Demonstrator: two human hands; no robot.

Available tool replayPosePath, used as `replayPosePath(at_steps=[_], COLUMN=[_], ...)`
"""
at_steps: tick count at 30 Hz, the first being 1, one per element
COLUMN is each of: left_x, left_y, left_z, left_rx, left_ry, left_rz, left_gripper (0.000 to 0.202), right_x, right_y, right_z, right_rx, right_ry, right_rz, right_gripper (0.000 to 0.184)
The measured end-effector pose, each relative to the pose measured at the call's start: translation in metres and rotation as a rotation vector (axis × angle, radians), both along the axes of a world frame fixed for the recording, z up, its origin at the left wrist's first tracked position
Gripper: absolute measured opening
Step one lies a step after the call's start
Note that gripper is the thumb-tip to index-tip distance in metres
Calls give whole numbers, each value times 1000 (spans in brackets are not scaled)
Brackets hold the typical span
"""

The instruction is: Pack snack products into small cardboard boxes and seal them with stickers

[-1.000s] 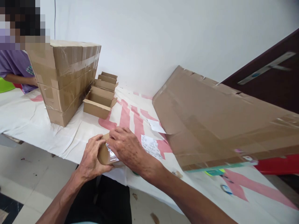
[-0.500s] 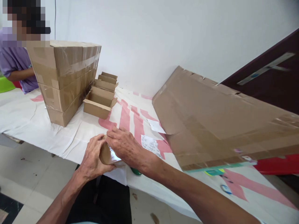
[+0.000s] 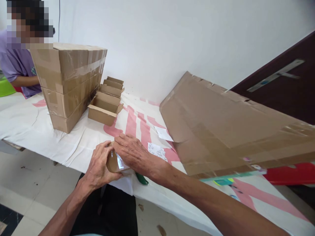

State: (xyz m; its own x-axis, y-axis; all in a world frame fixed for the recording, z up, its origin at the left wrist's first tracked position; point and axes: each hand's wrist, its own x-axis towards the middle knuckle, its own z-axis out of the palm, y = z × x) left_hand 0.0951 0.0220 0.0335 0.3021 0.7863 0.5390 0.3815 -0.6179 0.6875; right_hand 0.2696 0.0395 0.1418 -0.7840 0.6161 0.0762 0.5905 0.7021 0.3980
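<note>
A small brown cardboard box [image 3: 113, 163] with shiny clear tape on it rests at the near edge of the table. My left hand [image 3: 99, 165] wraps around its left side with curled fingers. My right hand [image 3: 131, 152] lies over its top and right side, fingers pressed down on the tape. A green object [image 3: 142, 179] peeks out under my right wrist; what it is stays unclear.
A white cloth with pink stripes [image 3: 137, 126] covers the table. Stacked taped cartons [image 3: 71, 82] stand at the left, with a row of small open boxes [image 3: 105, 105] beside them. A large flattened cardboard sheet [image 3: 228, 127] slopes at the right. A person in purple [image 3: 17, 65] sits far left.
Both hands stayed on the small box, my left fingers closing further over it. The green object under my right wrist has come more into sight.
</note>
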Motion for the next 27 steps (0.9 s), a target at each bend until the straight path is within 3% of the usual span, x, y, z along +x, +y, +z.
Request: replayPosePath(at_steps=[9,19,24,27], left_x=[0,1,2,2], left_y=[0,0,-1,-2], left_z=[-3,-3,-2,-3], left_rx=[3,-25,-19,-15], left_ry=[-13,-4,8,15], left_rz=[11,10,25,32], left_gripper=[92,94,94,97], right_x=[-1,5,10,14], right_y=[10,8,14,13], right_z=[-7,-4,-5,-4], right_rx=[-98,-66,-154,-128], right_ry=[52,39,100,188], right_rz=[-16,14,49,37], right_gripper=[20,25,22,24])
